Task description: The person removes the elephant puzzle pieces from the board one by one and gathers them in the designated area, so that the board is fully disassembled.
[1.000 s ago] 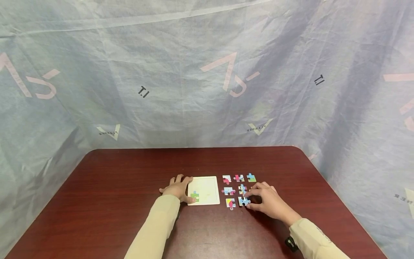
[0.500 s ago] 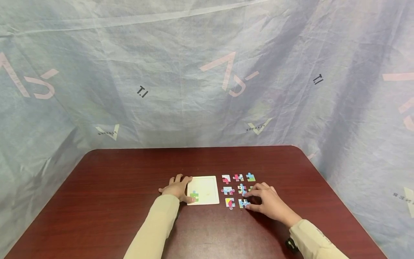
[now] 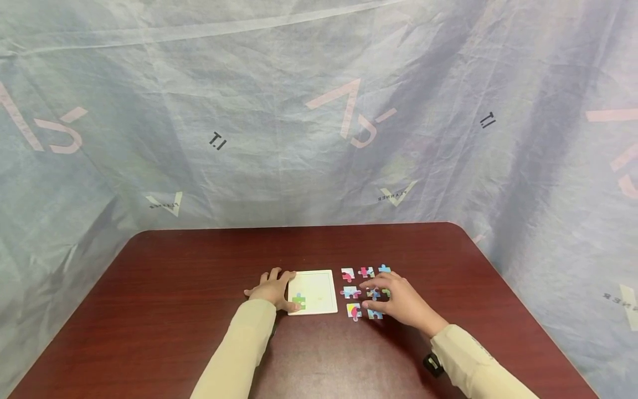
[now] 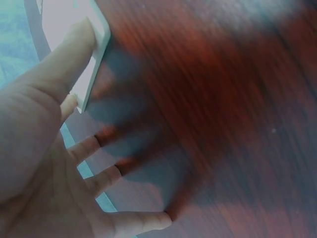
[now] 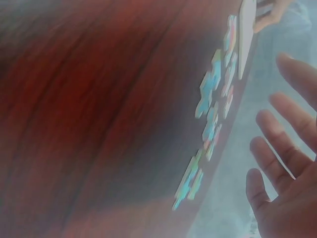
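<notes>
My left hand (image 3: 269, 291) lies spread along the left side of a square cream puzzle tray (image 3: 321, 285), its thumb (image 4: 74, 42) over the tray's near left corner. In that corner sits a green jigsaw piece (image 3: 298, 299), partly under the thumb. To the right of the tray, my right hand (image 3: 397, 296) hovers over loose jigsaw pieces, fingers parted. The right wrist view shows that hand (image 5: 292, 168) raised above the pieces with nothing in it. Nearest its fingertips are a blue-and-pink piece (image 3: 351, 292) and a yellow-and-red piece (image 3: 354, 311); it partly hides others.
Rows of loose pieces lie right of the tray, among them a pink-and-white piece (image 3: 347, 274), a pink piece (image 3: 366, 272) and a blue piece (image 3: 375, 314). All rest on a dark red wooden table (image 3: 199, 260). Grey printed cloth (image 3: 279, 111) hangs behind it.
My right hand has left the blue piece at the near right and moved up and leftward over the middle of the pieces. The left hand stays on the tray.
</notes>
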Tool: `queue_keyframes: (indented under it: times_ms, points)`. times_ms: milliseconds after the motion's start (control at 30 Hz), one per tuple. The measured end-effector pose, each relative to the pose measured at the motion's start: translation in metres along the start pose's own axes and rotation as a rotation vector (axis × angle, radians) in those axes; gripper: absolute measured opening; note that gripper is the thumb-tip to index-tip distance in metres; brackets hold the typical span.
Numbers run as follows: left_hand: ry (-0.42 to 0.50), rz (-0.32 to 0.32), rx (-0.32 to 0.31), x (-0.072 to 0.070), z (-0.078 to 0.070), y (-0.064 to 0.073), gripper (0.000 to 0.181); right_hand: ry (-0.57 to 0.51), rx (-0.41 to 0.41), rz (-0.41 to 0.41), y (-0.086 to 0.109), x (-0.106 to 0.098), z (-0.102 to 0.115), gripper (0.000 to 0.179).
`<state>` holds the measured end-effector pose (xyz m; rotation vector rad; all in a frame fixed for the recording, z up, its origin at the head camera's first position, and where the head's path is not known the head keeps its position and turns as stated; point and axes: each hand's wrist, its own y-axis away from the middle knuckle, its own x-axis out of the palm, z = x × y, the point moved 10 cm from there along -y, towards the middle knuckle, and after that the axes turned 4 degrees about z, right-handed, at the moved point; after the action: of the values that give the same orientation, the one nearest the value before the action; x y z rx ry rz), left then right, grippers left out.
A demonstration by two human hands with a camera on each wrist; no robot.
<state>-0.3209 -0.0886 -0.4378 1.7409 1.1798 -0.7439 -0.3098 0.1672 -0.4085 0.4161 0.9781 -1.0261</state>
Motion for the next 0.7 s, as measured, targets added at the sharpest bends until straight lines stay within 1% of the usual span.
queue_keyframes:
  times_ms: [200,300,400,567,700]
  points:
    - [0.003,-0.001,-0.002,-0.001,-0.002,0.003,0.081,-0.105,-0.021,-0.005,-0.009,0.005,0.006,0.036]
    - [0.009,0.004,-0.003,0.000,-0.001,0.002,0.081,-0.117,-0.040,-0.026,-0.014,0.007,0.011,0.035]
    - [0.004,0.006,-0.003,0.000,0.000,0.002,0.081,-0.130,-0.053,-0.028,-0.019,0.011,0.016,0.034]
    - [0.000,0.001,-0.004,0.000,0.001,0.000,0.082,-0.165,-0.036,0.000,-0.027,0.019,0.025,0.033]
    - [-0.001,-0.003,-0.001,0.000,0.001,-0.001,0.082,-0.171,-0.034,0.016,-0.033,0.026,0.032,0.033]
